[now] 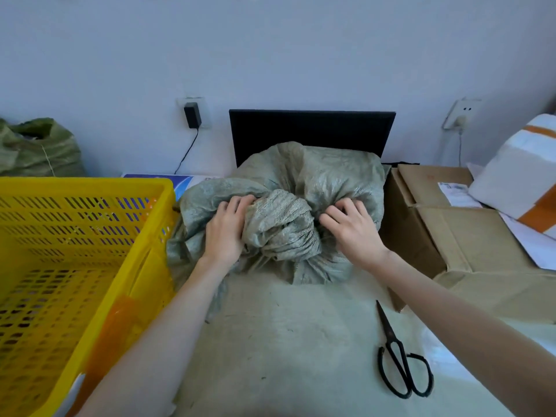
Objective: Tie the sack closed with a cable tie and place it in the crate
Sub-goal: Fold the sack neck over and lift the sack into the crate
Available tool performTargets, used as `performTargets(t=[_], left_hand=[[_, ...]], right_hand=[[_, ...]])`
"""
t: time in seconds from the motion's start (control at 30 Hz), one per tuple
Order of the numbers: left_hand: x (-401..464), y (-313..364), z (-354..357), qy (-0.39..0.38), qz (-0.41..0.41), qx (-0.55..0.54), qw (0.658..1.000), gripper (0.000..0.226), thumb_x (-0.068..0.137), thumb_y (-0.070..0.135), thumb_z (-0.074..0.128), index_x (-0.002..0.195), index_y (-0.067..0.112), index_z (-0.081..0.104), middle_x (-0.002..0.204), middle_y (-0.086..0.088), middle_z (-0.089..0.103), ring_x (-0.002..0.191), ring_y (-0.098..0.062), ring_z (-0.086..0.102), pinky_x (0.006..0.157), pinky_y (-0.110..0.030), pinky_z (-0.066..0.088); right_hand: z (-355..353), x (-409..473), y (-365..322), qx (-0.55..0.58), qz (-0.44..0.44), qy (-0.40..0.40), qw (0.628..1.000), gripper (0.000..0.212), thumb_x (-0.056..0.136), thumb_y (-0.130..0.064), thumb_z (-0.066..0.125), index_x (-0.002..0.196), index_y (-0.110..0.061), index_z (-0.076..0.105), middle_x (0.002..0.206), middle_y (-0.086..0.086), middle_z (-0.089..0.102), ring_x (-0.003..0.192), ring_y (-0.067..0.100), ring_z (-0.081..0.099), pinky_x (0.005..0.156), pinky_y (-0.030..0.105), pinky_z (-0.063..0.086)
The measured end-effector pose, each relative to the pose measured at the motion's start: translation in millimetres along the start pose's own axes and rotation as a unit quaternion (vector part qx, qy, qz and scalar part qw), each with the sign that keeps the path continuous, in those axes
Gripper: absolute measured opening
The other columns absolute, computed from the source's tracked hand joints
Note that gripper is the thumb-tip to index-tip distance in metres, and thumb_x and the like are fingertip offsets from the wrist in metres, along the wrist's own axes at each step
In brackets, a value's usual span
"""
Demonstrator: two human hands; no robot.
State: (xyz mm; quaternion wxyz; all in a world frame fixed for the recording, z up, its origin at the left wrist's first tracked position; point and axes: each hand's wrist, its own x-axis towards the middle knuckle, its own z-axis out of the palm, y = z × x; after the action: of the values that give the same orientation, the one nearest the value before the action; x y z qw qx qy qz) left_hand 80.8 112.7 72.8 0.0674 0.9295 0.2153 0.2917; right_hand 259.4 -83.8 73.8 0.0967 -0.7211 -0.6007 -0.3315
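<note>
- Bunched neck of grey-green woven plastic sack [279,224] is gripped by left hand [224,233] and right hand [350,228], fingers curled shut.
- Sack judged soft, bulky, slippery; best held at neck.
- No cable tie seen.

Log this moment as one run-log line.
stage: gathering neck | left hand: on sack | right hand: on sack | cable tie: unseen | crate: left | scissors: idle

Your sack [301,182] is a dull grey-green with a fine woven texture. You have a bright yellow crate [75,236] (slotted walls all round), black scissors [400,362], brown cardboard boxes [451,230], a black panel [310,130] and a greener sack [36,149].
</note>
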Motion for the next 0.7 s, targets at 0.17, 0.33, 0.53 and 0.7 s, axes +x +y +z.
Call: performTargets(t=[0.17, 0.33, 0.53, 0.7], left_hand=[[34.6, 14.5, -46.6, 0.144, -0.031, -0.070, 0.987, 0.048, 0.078, 0.007, 0.066, 0.124, 0.011, 0.052, 0.114, -0.012, 0.062, 0.101, -0.036, 0.057, 0.077, -0.048, 0.049], [82.6, 31.3, -95.8, 0.202, -0.084, -0.081, 0.972, 0.057, 0.078, 0.007, 0.063, 0.129, 0.017, 0.040, 0.114, -0.014, 0.062, 0.103, -0.037, 0.056, 0.071, -0.043, 0.043], [96.6, 28.3, -94.4, 0.161, 0.011, -0.042, 0.986, 0.063, 0.070, -0.010, 0.055, 0.121, 0.018, 0.030, 0.123, -0.016, 0.045, 0.101, -0.039, 0.054, 0.061, -0.041, 0.044], [67.4, 12.0, -38.3, 0.000, 0.015, 0.019, 1.000, 0.065, 0.074, -0.011, 0.053, 0.133, 0.013, 0.040, 0.134, -0.017, 0.044, 0.107, -0.042, 0.052, 0.079, -0.050, 0.050]], right_hand=[[-43.6, 57.3, 4.3, 0.214, 0.137, 0.098, 0.962, 0.011, 0.084, 0.008, 0.050, 0.085, -0.002, 0.052, 0.080, 0.012, 0.052, 0.077, 0.028, 0.043, 0.064, 0.038, 0.036], [-66.3, 121.2, 20.8, 0.378, 0.240, 0.151, 0.881, 0.010, 0.088, 0.004, 0.042, 0.088, -0.004, 0.049, 0.078, 0.000, 0.047, 0.072, 0.019, 0.042, 0.067, 0.026, 0.037], [-48.3, 141.0, 50.6, 0.418, 0.314, 0.059, 0.851, 0.011, 0.085, 0.009, 0.044, 0.088, 0.001, 0.051, 0.079, 0.014, 0.056, 0.061, 0.013, 0.041, 0.057, 0.023, 0.034], [-34.5, 116.0, 53.0, 0.386, 0.324, -0.015, 0.864, 0.008, 0.087, -0.002, 0.055, 0.082, -0.008, 0.055, 0.078, 0.006, 0.060, 0.064, 0.017, 0.049, 0.058, 0.017, 0.037]])
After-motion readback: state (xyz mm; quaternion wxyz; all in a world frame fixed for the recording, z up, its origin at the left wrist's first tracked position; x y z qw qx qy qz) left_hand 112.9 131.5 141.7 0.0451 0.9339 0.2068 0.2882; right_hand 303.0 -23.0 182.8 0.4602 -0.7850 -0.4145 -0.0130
